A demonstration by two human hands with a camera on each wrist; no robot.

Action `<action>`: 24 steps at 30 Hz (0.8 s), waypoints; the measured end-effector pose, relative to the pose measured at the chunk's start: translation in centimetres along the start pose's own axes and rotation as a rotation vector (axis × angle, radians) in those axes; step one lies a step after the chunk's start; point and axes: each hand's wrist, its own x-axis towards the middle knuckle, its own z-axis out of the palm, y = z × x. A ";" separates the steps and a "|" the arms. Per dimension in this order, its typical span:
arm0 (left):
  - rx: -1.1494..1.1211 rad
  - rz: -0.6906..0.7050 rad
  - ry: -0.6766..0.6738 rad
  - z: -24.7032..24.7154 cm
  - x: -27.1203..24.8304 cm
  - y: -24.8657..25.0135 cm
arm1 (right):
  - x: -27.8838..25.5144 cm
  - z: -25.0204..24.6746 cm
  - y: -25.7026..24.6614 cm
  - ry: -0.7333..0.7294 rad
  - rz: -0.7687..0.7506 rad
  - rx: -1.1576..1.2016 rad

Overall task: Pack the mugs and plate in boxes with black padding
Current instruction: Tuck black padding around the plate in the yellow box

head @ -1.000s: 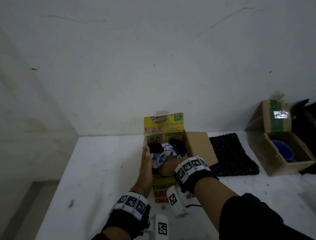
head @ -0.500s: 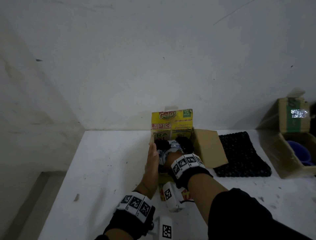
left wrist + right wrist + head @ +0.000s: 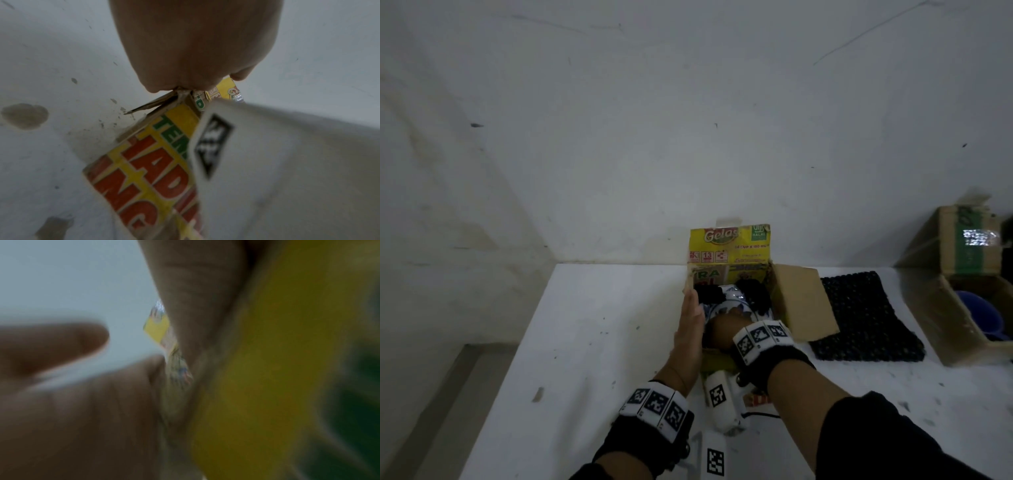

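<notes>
An open yellow printed box (image 3: 729, 246) stands at the middle of the white table. Inside it a blue-and-white plate (image 3: 726, 306) sits between clumps of black padding (image 3: 755, 294). My left hand (image 3: 690, 325) lies flat, fingers straight, against the box's left wall; the left wrist view shows that hand (image 3: 195, 48) at the box's corner (image 3: 156, 162). My right hand (image 3: 726, 329) reaches into the box and holds the plate's near edge. In the blurred right wrist view a white rim (image 3: 92, 369) runs between thumb and palm, beside the yellow wall (image 3: 277, 369).
A black padding mat (image 3: 859, 318) lies right of the yellow box, partly under its brown flap (image 3: 801, 301). At the far right stands an open brown box (image 3: 948, 318) with a blue mug (image 3: 977, 317) inside. Walls close the table's back and left.
My right hand has gone a little deeper into the yellow box with the plate. The left hand stays flat on the box's side.
</notes>
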 end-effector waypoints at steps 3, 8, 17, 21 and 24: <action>0.011 -0.001 -0.002 -0.1 -0.1 0.0 | 7.8 3.5 4.1 -0.025 0.019 0.002; 0.037 0.011 -0.002 -0.1 0.1 -0.2 | -3.4 -2.7 0.6 -0.145 -0.018 0.006; 0.111 0.021 0.004 -0.1 0.4 -0.4 | -7.6 -2.8 0.0 -0.030 -0.052 0.162; 0.127 -0.001 -0.011 -0.2 0.7 -0.3 | -7.8 -2.4 0.2 0.041 -0.026 0.126; 0.153 0.016 0.011 0.1 0.8 -0.1 | -8.6 -2.5 1.1 0.057 -0.047 0.011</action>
